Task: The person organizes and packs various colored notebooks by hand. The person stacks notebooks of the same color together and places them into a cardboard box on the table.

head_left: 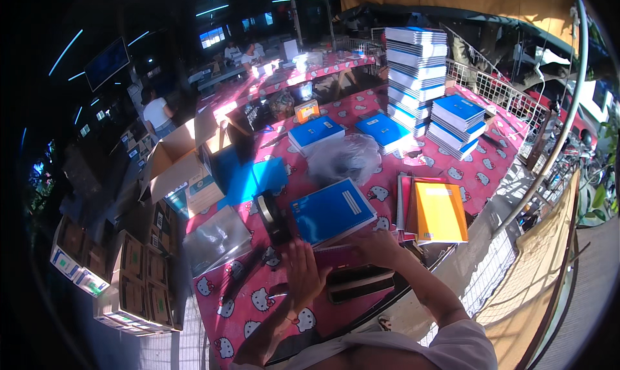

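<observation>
A dark red notebook (342, 256) lies near the table's front edge, partly covered by my hands. My left hand (302, 276) rests at its left side, fingers stretched out and holding nothing. At its right side my right hand (378, 248) has its fingers bent around the edge. Just beyond lies a blue notebook (332, 211) with a white label area. Left of that stands a dark roll of tape (272, 218). A black, light-edged case (360, 286) sits between my forearms, its kind unclear.
Orange notebook (441, 210) over others at right; tall notebook stack (416, 73) and shorter stack (457, 124) behind. Crumpled clear plastic (343, 160) in the middle, plastic sleeves (216, 237) at left. Open carton (187, 160) and boxes (139, 276) beyond the left edge. People work farther back.
</observation>
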Demonstrator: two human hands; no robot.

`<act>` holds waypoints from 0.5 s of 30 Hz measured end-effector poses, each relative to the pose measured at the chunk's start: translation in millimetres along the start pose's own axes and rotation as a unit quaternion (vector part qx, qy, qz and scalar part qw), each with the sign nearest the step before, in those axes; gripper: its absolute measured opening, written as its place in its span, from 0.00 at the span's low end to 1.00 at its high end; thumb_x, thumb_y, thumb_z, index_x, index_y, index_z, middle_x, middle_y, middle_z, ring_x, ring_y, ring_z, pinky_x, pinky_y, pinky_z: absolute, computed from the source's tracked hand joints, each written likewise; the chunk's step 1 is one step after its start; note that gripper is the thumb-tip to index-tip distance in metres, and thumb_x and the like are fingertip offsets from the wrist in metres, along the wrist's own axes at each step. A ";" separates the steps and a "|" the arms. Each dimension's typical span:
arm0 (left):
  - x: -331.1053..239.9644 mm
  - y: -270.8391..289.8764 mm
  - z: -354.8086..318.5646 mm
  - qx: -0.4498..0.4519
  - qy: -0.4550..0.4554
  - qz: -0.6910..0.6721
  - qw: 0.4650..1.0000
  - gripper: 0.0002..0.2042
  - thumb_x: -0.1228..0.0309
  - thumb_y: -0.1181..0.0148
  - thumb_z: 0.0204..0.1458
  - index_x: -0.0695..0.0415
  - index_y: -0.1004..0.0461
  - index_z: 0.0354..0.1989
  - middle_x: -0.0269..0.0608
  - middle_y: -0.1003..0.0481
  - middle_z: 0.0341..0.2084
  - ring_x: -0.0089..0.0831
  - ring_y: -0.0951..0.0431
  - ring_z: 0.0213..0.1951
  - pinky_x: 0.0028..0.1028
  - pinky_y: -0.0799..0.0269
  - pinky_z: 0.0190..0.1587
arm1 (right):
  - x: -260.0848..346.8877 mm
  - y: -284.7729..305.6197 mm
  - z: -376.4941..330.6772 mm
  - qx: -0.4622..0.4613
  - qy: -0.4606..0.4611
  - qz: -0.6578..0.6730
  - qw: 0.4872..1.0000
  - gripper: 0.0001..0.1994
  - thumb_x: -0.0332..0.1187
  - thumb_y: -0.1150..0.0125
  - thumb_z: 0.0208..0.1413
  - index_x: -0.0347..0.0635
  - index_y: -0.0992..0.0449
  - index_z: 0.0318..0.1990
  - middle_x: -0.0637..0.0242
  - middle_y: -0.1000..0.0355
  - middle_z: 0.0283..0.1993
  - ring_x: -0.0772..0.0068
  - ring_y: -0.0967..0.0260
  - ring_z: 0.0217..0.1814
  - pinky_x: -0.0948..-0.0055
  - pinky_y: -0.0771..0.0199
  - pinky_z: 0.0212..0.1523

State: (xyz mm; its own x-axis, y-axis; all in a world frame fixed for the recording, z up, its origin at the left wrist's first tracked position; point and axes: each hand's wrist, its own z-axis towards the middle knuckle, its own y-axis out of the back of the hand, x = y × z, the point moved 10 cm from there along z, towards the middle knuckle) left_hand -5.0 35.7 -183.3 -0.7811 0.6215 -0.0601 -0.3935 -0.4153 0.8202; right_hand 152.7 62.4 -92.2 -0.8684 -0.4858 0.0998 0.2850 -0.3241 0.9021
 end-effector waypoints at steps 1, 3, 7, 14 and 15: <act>6.7 10.1 28.3 0.015 0.004 0.013 1.000 0.37 0.47 0.63 0.65 0.72 0.47 0.68 0.70 0.49 0.68 0.61 0.52 0.71 0.63 0.62 0.69 | -13.4 -29.6 -9.0 0.154 -0.065 0.003 0.986 0.17 0.41 0.40 0.55 0.56 0.23 0.53 0.59 0.20 0.36 0.54 0.20 0.37 0.54 0.21 0.38; 11.6 16.2 68.6 0.033 -0.001 0.041 0.999 0.40 0.45 0.61 0.64 0.78 0.48 0.66 0.74 0.49 0.67 0.64 0.52 0.71 0.65 0.66 0.69 | -12.6 -21.7 -8.8 0.166 -0.084 0.020 0.982 0.17 0.41 0.40 0.56 0.57 0.23 0.54 0.58 0.21 0.36 0.53 0.20 0.37 0.54 0.21 0.38; -1.5 1.1 -0.7 0.008 -0.008 0.050 0.999 0.38 0.47 0.60 0.65 0.73 0.47 0.68 0.68 0.49 0.69 0.61 0.51 0.71 0.63 0.57 0.68 | 5.6 -12.7 -1.2 0.072 -0.029 0.071 0.994 0.18 0.40 0.39 0.56 0.61 0.23 0.55 0.57 0.21 0.35 0.53 0.21 0.39 0.55 0.21 0.40; -25.6 -26.2 -18.5 0.059 -0.074 0.022 0.995 0.38 0.48 0.61 0.66 0.75 0.51 0.69 0.71 0.51 0.69 0.63 0.53 0.72 0.63 0.60 0.69 | 1.3 -25.2 -6.8 0.042 0.016 0.046 0.998 0.20 0.44 0.41 0.59 0.66 0.26 0.59 0.57 0.23 0.27 0.53 0.22 0.30 0.55 0.23 0.33; -19.7 -2.4 8.1 -0.018 -0.063 0.047 0.997 0.38 0.47 0.61 0.66 0.73 0.49 0.69 0.72 0.51 0.69 0.62 0.51 0.71 0.64 0.60 0.68 | 0.5 -18.6 -6.3 0.045 0.012 0.048 0.998 0.20 0.44 0.41 0.59 0.66 0.26 0.59 0.57 0.23 0.27 0.53 0.22 0.30 0.55 0.23 0.33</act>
State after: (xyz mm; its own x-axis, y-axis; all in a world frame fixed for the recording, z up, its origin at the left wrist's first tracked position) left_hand 15.3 29.8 -179.4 -0.7492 0.6561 0.0902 -0.3405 -0.4984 0.7973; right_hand 149.5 63.2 -111.6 -0.8286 -0.5309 0.1776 0.3270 -0.2015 0.9233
